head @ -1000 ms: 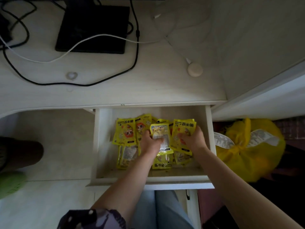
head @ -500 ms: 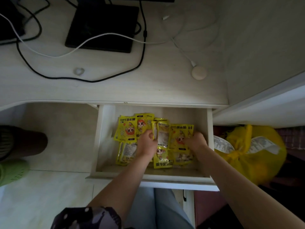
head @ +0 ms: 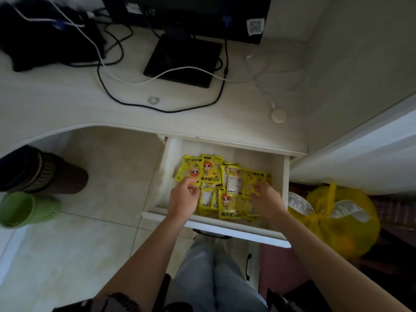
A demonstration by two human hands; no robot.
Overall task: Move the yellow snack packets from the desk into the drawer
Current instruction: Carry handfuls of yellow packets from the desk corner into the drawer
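Both hands reach over the near front edge of the open white wooden drawer (head: 171, 152). The left hand (head: 183, 199) sits by the drawer's left wall, fingers loosely curled, fingertips on a packet's lower edge; whether it pinches it I cannot tell. The right hand (head: 266, 200) lies near the right wall, fingers curled into the glossy yellow snack packets (head: 229, 183), which overlap across the drawer floor, leaving a bare strip along the back wall. Beyond, on the pale counter (head: 67, 104), a black cable (head: 162, 109) loops near the front edge, and a flat black monitor base (head: 182, 59) stands farther back.
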